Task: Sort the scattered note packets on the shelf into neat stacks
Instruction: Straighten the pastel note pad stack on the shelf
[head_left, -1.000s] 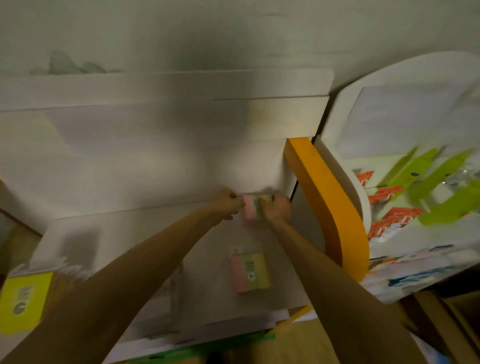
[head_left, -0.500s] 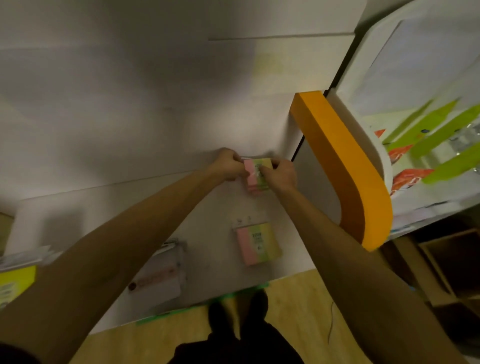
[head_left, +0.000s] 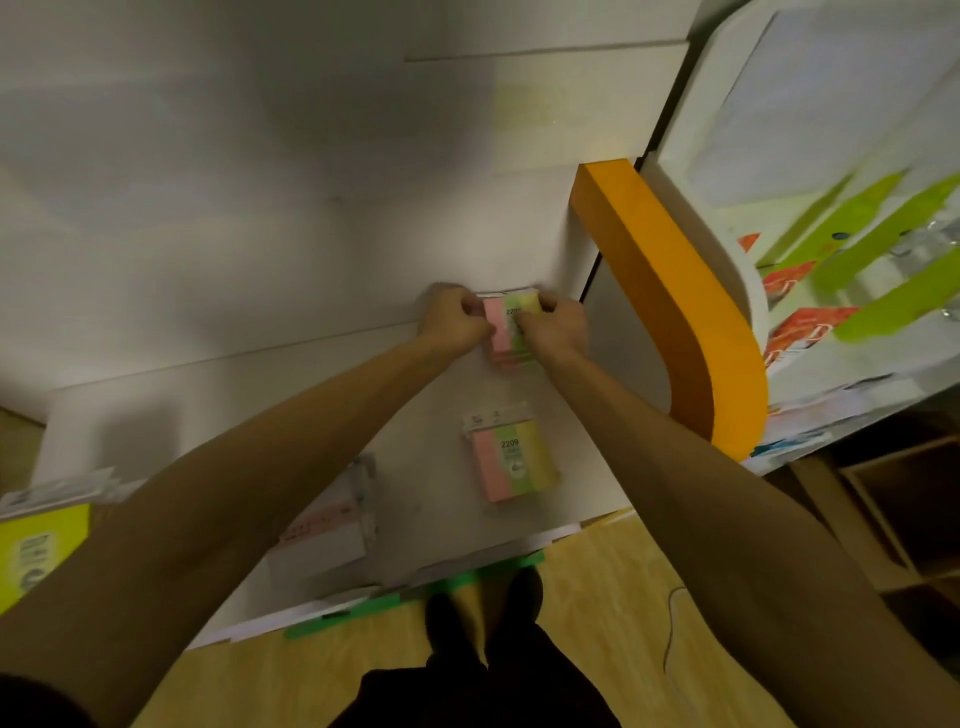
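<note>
A stack of pink, green and yellow note packets (head_left: 506, 332) sits at the back of the white shelf (head_left: 426, 415), against the wall. My left hand (head_left: 454, 319) grips its left side with curled fingers. My right hand (head_left: 553, 325) grips its right side, thumb on the top packet. A second stack of the same striped packets (head_left: 511, 460), labelled 2209, lies nearer the shelf's front edge, apart from both hands.
A pale pink and white packet (head_left: 327, 535) lies at the shelf's front left, partly under my left forearm. A yellow pack (head_left: 36, 551) sits far left. An orange curved panel (head_left: 670, 312) borders the shelf on the right, with a display of green and red items (head_left: 857, 270) beyond.
Both hands stay on the far stack and have closed in a little on its sides. The camera has tilted downward, so the floor and my legs now show.
</note>
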